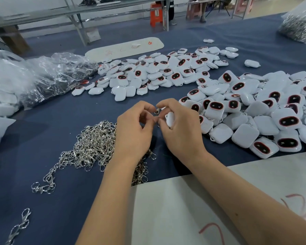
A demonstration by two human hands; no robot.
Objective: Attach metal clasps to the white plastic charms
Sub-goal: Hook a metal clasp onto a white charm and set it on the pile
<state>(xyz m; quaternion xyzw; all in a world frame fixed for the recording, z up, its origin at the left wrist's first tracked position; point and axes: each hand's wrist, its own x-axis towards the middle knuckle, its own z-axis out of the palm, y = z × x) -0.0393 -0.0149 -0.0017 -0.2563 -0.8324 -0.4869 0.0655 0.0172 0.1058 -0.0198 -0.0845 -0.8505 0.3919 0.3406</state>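
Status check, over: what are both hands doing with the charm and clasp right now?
Left hand pinching the metal clasp. Right hand gripping one white charm. Clasp at the charm's edge, join hidden. Nothing in the way.

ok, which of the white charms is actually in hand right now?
The white charm cupped in the right hand, edge-on, above the cloth; all others lie in piles on the table.

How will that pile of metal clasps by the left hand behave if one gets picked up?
The clasp pile looks tangled, hooks and rings interlocked, so lifting one probably drags neighbours along. Strands trailing off its near-left edge suggest they hang limp like chain. The shiny plated metal may be slippery to pinch.
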